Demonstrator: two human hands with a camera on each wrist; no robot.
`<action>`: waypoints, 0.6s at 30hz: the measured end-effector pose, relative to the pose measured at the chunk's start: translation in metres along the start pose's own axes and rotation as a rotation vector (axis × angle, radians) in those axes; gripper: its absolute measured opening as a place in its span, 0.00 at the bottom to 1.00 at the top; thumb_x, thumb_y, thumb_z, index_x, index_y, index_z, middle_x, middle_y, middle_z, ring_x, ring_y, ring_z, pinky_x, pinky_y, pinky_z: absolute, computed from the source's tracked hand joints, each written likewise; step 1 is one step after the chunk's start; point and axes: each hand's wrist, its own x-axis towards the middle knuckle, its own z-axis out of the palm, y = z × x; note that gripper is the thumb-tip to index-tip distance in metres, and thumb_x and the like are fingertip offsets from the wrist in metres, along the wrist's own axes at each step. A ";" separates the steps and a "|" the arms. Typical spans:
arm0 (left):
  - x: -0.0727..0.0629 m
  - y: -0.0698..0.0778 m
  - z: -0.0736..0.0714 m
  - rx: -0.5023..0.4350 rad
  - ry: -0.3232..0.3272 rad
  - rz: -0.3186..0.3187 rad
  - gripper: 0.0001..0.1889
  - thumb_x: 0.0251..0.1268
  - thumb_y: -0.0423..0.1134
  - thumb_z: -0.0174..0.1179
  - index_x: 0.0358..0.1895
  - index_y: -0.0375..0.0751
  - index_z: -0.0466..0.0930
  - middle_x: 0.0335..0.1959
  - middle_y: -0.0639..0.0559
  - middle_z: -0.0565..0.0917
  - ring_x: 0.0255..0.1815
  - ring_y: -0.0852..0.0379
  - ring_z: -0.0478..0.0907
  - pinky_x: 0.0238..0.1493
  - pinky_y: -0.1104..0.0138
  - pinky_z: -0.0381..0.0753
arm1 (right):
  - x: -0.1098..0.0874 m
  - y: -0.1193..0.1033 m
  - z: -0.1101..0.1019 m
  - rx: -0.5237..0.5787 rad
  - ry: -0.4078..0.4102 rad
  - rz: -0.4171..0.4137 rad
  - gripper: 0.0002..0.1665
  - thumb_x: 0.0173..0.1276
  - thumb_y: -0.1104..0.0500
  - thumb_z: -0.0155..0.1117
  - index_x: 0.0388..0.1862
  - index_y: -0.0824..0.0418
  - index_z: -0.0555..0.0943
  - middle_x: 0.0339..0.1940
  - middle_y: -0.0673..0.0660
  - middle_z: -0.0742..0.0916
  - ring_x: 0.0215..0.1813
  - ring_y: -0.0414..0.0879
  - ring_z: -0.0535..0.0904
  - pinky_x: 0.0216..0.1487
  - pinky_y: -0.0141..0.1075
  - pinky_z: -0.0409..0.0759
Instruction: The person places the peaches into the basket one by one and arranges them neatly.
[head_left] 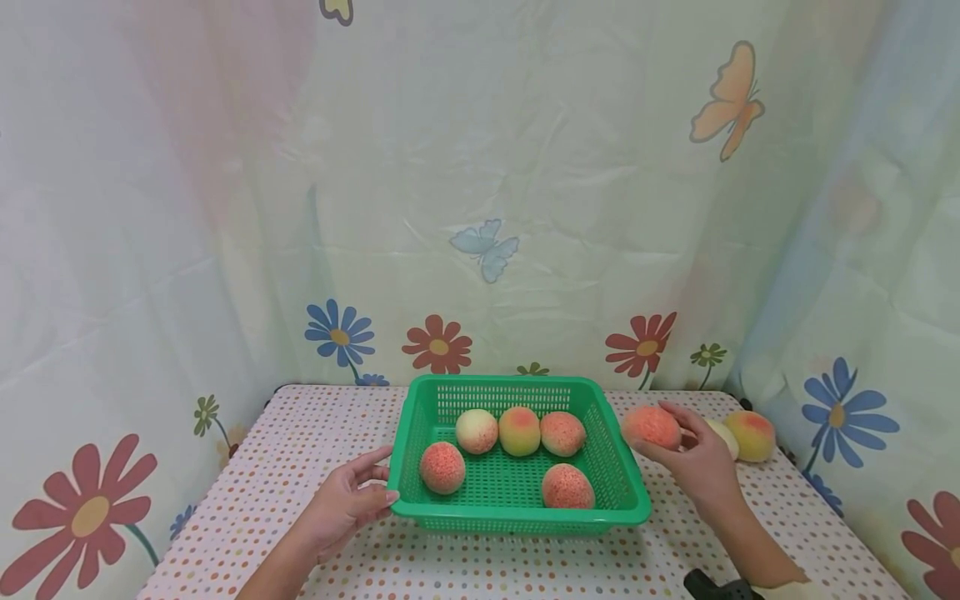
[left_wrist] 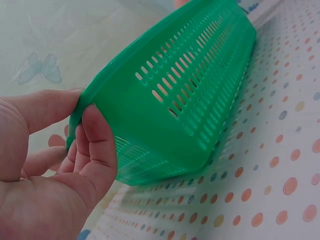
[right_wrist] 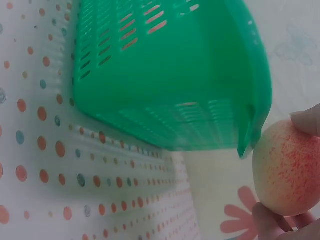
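Gripping a peach (head_left: 651,427) just off the right rim of a green basket (head_left: 517,518)

From where I stand, the right hand (head_left: 701,467) has its thumb and fingers pinched round that peach; I can't tell whether the fruit touches the rim. The left hand (head_left: 341,507) grasps the basket's front left corner, thumb and fingers gripping the edge.

Inside the basket, open mesh floor runs between two front peaches (head_left: 442,468), one left and one right, with three rear peaches (head_left: 519,432) lined up behind. Dotted tabletop (head_left: 322,425) spreads to the basket's left and front; its far edge runs close by the back rim.

Out past the basket's right side, a yellow-red peach (head_left: 752,436) and a pale peach (head_left: 723,436), partly hidden by the hand, crowd that way. Beyond the table, a printed curtain (head_left: 555,167) hems the basket in behind and on both sides.
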 end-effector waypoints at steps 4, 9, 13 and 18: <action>0.000 0.000 0.000 0.000 0.003 -0.002 0.43 0.66 0.29 0.66 0.81 0.35 0.53 0.52 0.46 0.77 0.42 0.62 0.82 0.46 0.68 0.88 | 0.000 -0.005 0.000 0.006 -0.020 -0.030 0.55 0.62 0.40 0.76 0.81 0.54 0.62 0.74 0.64 0.71 0.62 0.54 0.72 0.40 0.28 0.83; -0.001 0.001 0.001 0.001 0.007 -0.006 0.43 0.66 0.29 0.66 0.81 0.35 0.53 0.52 0.46 0.76 0.42 0.62 0.82 0.46 0.68 0.88 | 0.001 -0.010 0.001 0.016 -0.048 -0.047 0.54 0.62 0.40 0.76 0.81 0.54 0.62 0.74 0.64 0.71 0.62 0.55 0.73 0.42 0.26 0.82; -0.001 0.001 0.002 0.001 0.002 -0.004 0.43 0.66 0.29 0.66 0.81 0.35 0.53 0.52 0.46 0.76 0.42 0.62 0.83 0.46 0.68 0.87 | 0.002 -0.014 0.003 0.017 -0.066 -0.064 0.54 0.63 0.41 0.76 0.81 0.55 0.62 0.74 0.64 0.71 0.62 0.56 0.74 0.43 0.25 0.82; -0.001 0.001 0.001 0.003 -0.004 0.003 0.43 0.66 0.29 0.66 0.81 0.35 0.53 0.52 0.46 0.77 0.41 0.63 0.83 0.46 0.68 0.88 | 0.003 -0.021 0.006 0.030 -0.103 -0.079 0.53 0.64 0.42 0.75 0.81 0.56 0.61 0.74 0.64 0.71 0.64 0.57 0.75 0.45 0.28 0.82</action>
